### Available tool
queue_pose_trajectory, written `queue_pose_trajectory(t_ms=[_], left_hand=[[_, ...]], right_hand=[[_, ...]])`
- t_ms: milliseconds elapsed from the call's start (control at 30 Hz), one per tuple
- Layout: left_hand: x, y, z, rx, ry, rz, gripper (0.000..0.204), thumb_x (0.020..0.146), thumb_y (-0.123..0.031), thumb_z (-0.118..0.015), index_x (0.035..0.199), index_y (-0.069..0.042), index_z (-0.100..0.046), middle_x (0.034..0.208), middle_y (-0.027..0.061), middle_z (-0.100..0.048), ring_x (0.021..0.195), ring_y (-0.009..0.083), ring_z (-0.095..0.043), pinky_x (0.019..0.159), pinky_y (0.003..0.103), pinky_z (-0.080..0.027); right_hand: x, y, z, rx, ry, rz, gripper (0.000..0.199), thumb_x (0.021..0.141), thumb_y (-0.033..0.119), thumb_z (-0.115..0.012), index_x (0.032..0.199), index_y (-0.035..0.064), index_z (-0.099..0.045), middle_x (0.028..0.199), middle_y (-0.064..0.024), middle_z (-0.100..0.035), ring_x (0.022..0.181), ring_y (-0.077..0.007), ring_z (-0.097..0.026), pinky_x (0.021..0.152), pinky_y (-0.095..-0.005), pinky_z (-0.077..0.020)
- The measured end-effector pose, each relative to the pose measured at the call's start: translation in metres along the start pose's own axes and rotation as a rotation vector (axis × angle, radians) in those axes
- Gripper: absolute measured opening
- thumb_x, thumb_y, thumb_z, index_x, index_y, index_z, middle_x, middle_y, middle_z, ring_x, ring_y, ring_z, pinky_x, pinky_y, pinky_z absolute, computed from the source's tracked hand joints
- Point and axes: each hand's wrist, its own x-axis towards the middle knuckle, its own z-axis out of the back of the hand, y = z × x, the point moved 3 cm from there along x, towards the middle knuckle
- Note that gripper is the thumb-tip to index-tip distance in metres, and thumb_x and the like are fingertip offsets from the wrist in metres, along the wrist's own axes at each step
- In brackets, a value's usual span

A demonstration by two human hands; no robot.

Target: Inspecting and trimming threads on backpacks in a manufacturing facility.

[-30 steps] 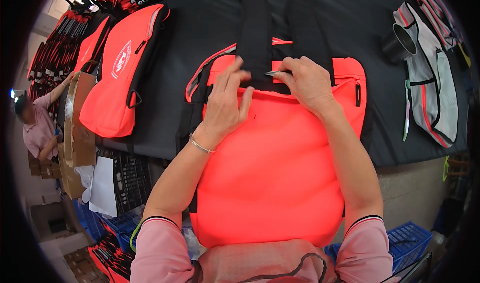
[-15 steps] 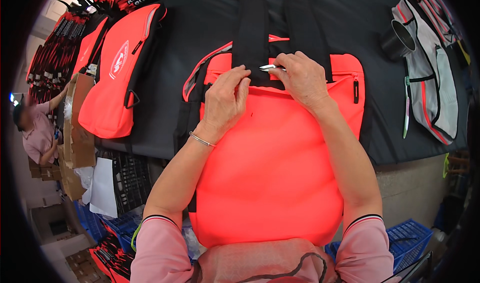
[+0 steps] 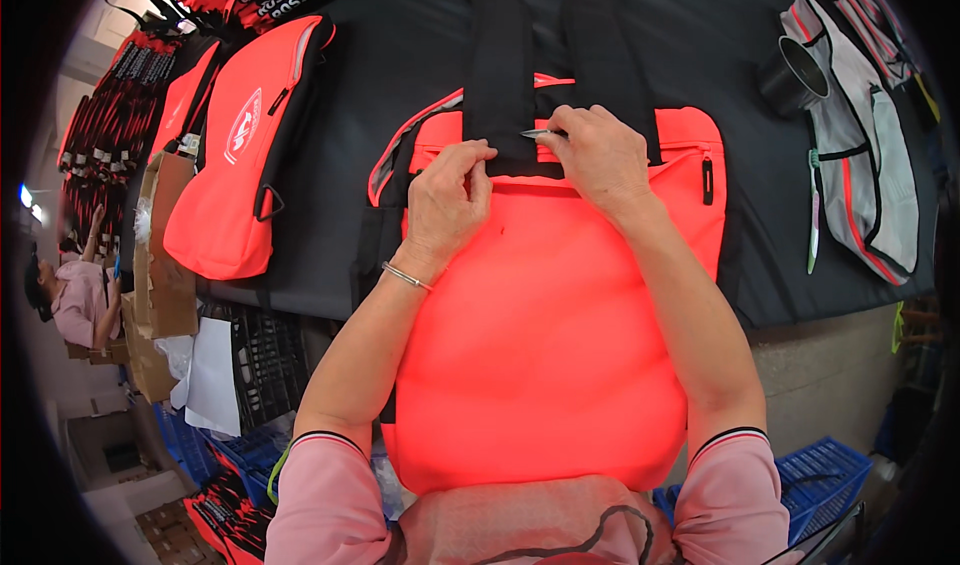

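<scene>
Landmark: the neon-orange backpack [image 3: 560, 345] lies flat on the black table [image 3: 400, 95], its lower end hanging over the table's near edge toward the person, its two black shoulder straps [image 3: 500, 55] running away from the person.
Far left of the backpack: another person in a pink top [image 3: 75, 300] sits beyond the table's end, beside cardboard boxes [image 3: 160, 265].
Left of the backpack: a second orange bag [image 3: 245, 150] lies on the table, tilted, with a black strap along its right edge; more red and black bags [image 3: 110, 105] are stacked beyond it.
Below left of the backpack: a black crate [image 3: 270, 365] and blue crates [image 3: 215, 445] stand under the table edge.
Left hand [image 3: 448, 200]: rests on the backpack's upper part, fingers curled and pinching the lower end of the left strap at the seam; a thin metal bracelet [image 3: 405, 277] sits on the wrist.
Right hand [image 3: 600, 155]: rests on the backpack's top edge, just right of the left hand, clenched around a small metal tool [image 3: 535, 133] whose tip points left onto the strap base; what kind of tool it is cannot be told.
Right edge of the backpack: a black zip pull [image 3: 708, 180] hangs beside the side seam.
Right of the backpack: a black cup [image 3: 795, 75] lies on the table, and a grey, white and orange vest [image 3: 865, 165] lies past it.
Below right of the backpack: a blue crate [image 3: 815, 470] stands on the floor.
</scene>
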Motion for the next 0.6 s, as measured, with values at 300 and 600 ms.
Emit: queue_pose_trajectory(t_ms=[300, 600], left_hand=[[0.023, -0.005, 0.000, 0.017, 0.056, 0.042, 0.018, 0.084, -0.010, -0.071, 0.102, -0.006, -0.070, 0.089, 0.0082, -0.068, 0.068, 0.0220, -0.067, 0.060, 0.031, -0.053], [0.039, -0.010, -0.027, 0.336, 0.139, -0.209, 0.009, 0.083, -0.008, -0.070, 0.091, -0.005, -0.069, 0.080, 0.0075, -0.060, 0.066, 0.0258, -0.063, 0.060, 0.034, -0.051]], right_hand=[[0.015, -0.017, 0.014, 0.497, 0.049, -0.467, 0.033, 0.090, 0.036, -0.068, 0.102, 0.0058, -0.069, 0.090, -0.0091, -0.073, 0.082, -0.0283, -0.070, 0.069, -0.0379, -0.0532], [0.008, -0.013, 0.010, 0.418, 0.094, -0.431, 0.032, 0.089, 0.037, -0.069, 0.100, 0.0067, -0.069, 0.084, -0.0103, -0.072, 0.077, -0.0277, -0.070, 0.068, -0.0385, -0.0532]])
